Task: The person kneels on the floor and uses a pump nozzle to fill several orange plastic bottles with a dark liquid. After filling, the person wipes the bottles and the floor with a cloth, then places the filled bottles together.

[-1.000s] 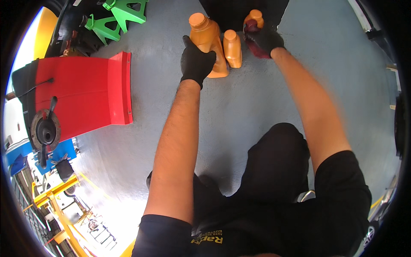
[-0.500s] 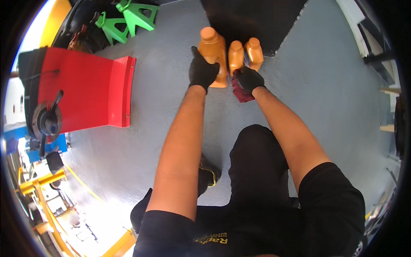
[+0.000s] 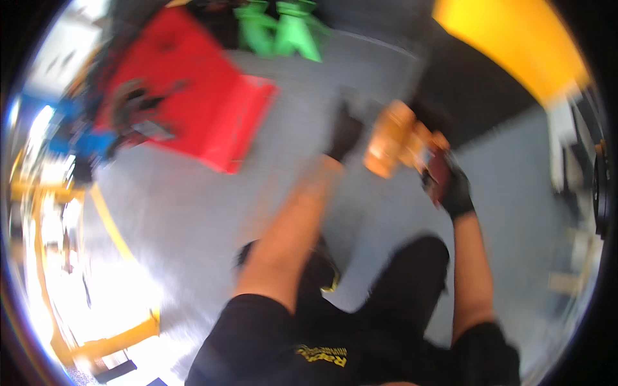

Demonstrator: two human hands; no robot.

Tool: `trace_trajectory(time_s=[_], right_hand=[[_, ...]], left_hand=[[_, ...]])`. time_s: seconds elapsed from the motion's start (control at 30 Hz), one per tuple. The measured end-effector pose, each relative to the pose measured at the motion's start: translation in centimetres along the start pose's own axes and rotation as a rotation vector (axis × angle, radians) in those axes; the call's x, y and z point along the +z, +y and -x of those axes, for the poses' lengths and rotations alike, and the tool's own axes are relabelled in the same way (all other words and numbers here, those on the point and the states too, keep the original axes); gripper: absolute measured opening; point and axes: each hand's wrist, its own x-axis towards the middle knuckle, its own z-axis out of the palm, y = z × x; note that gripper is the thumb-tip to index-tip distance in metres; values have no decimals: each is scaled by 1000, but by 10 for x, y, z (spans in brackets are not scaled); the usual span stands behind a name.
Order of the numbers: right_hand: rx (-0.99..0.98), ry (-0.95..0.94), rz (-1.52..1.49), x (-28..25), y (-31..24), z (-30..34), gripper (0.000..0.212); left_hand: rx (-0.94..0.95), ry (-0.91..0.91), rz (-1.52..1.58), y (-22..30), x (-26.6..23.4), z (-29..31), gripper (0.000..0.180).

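My left hand (image 3: 346, 134), in a black glove, hangs just left of the large orange jug (image 3: 389, 139), with a gap between them; motion smears its fingers. In my gloved right hand (image 3: 459, 195) is a dark red rag (image 3: 438, 174), bunched at the fingers. Beside the jug on the grey floor stand two smaller orange bottles, a middle one (image 3: 414, 147) and a right one (image 3: 440, 139) partly behind the rag. Blur hides whether the rag touches the right bottle.
A red metal stand (image 3: 183, 87) with a dark round fitting is at left. Green jack stands (image 3: 296, 32) lie beyond it. Behind the bottles rises a black panel (image 3: 479, 87), with a yellow surface (image 3: 515, 38) above. Yellow frame parts (image 3: 116, 338) are at lower left.
The view has swung, shifting the scene right. My left hand has come off the large jug. My right hand, still with the rag, has moved back from the smaller bottles to their right side.
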Motion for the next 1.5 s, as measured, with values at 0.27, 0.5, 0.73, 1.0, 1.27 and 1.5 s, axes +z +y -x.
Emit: trace_trajectory(time_s=[0.27, 0.5, 0.73, 1.0, 1.27, 1.5], right_hand=[[272, 172, 486, 274, 45, 18, 55], [377, -95, 999, 484, 58, 82, 43], [644, -243, 846, 760, 96, 115, 45], [588, -757, 571, 891, 226, 7, 44], [556, -1462, 744, 1099, 341, 52, 66], [-141, -2417, 1085, 1160, 533, 220, 111]], left_hand=[[-282, -266, 103, 210, -197, 156, 65], [-86, -392, 149, 321, -507, 246, 74], [-625, -92, -129, 321, -672, 246, 72], [-395, 667, 1278, 255, -927, 399, 105], [-17, 1370, 1688, 269, -1047, 544, 106], [-525, 1707, 1432, 187, -1018, 612, 34]])
